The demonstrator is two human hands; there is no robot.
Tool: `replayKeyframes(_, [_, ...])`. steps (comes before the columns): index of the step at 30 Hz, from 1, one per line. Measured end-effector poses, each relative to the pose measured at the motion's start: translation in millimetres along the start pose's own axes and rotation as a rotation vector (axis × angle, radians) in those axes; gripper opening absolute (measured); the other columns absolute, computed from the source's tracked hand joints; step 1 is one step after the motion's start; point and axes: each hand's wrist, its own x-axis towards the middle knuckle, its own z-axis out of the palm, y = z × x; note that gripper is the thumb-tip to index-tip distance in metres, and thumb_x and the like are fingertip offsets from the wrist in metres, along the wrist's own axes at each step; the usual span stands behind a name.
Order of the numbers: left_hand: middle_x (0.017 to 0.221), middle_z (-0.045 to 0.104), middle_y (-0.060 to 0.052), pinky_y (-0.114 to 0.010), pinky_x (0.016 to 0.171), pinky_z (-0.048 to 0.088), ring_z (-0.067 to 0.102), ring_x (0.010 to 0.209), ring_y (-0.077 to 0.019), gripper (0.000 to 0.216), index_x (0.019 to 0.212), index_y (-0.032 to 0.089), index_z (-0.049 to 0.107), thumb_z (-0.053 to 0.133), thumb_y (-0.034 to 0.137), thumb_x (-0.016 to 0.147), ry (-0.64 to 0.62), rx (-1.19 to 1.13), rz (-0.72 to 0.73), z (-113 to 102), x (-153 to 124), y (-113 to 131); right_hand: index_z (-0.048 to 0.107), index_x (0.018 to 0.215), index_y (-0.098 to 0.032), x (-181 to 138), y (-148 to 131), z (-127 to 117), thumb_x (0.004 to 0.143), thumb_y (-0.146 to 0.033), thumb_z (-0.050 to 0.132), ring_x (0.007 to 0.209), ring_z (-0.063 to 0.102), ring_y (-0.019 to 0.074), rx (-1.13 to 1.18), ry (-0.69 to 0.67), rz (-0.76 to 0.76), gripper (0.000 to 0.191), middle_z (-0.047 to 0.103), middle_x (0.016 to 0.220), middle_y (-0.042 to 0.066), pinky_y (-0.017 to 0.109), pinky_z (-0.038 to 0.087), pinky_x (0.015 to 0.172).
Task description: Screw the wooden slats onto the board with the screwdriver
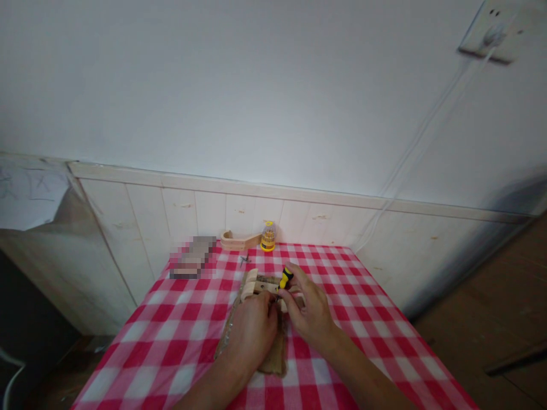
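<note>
Here, right hand (315, 315) holds one screwdriver (286, 277); one yellow case (268, 238) behind.

"What's your screwdriver (286, 277) made of?"

"Its handle looks like smooth plastic to me, with a faint shine. The wooden part (251, 287) I'm holding is bare and matt."

"And the brown sheet (272, 362)?"

"Matt, like cardboard, I think, with glossy clear plastic along one edge. My tablecloth (333, 341) is dull; I can't make out a weave."

"The rest?"

"I see curved wood (238, 245), smooth and unpainted, and a bit case (268, 242) of shiny see-through plastic. The wall (256, 85) looks matt, the painted boards (239, 219) chipped in spots. There's creased, matt paper (34, 199) and a smooth plastic socket (506, 23)."
</note>
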Motion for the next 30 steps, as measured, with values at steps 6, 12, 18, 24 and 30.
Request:
replayKeyframes(6, [0.094,0.079,-0.007,-0.029,0.064,0.037,0.073,0.084,-0.0214,0.021,0.097,0.021,0.070,0.049,0.023,0.103,0.020,-0.003,0.015,0.6,-0.4,-0.8,0.047,0.152,-0.026,1.6,-2.2,-0.6,0.100,-0.021,0.060,0.077,0.078,0.0208,0.001,0.018,-0.021,0.053,0.078,0.104,0.009,0.033,0.069,0.071])
replayKeyframes(12, [0.094,0.079,-0.005,-0.030,0.065,0.038,0.073,0.085,-0.0213,0.020,0.098,0.023,0.070,0.050,0.023,0.101,0.028,-0.005,0.022,2.0,0.6,-2.1,0.039,0.157,-0.025,1.8,-4.4,-3.9,0.098,-0.014,0.056,0.102,0.078,0.0257,-0.060,0.004,-0.094,0.062,0.075,0.126,0.013,0.040,0.068,0.088])
replayKeyframes(18, [0.093,0.078,-0.005,-0.031,0.065,0.038,0.073,0.084,-0.0225,0.021,0.097,0.023,0.071,0.050,0.024,0.101,0.038,-0.007,0.021,2.3,0.9,-2.6,0.042,0.155,-0.026,-1.4,0.4,-1.2,0.099,-0.015,0.056,0.097,0.078,0.0253,-0.033,0.002,-0.042,0.058,0.077,0.111,0.010,0.041,0.068,0.087])
replayKeyframes(24, [0.092,0.079,-0.005,-0.031,0.065,0.038,0.073,0.084,-0.0221,0.021,0.095,0.023,0.071,0.050,0.024,0.101,0.046,-0.023,0.026,3.3,0.3,-2.6,0.045,0.153,-0.028,-3.9,4.1,2.3,0.099,-0.018,0.061,0.080,0.077,0.0208,0.009,0.016,0.020,0.057,0.078,0.104,0.008,0.036,0.068,0.077])
replayKeyframes(30, [0.090,0.078,-0.005,-0.031,0.063,0.037,0.073,0.081,-0.0229,0.021,0.094,0.022,0.071,0.050,0.024,0.101,0.053,-0.036,0.033,3.6,0.3,-3.0,0.048,0.151,-0.028,-2.3,3.1,1.8,0.099,-0.021,0.062,0.077,0.077,0.0204,0.014,0.030,0.032,0.055,0.079,0.102,0.007,0.034,0.068,0.074])
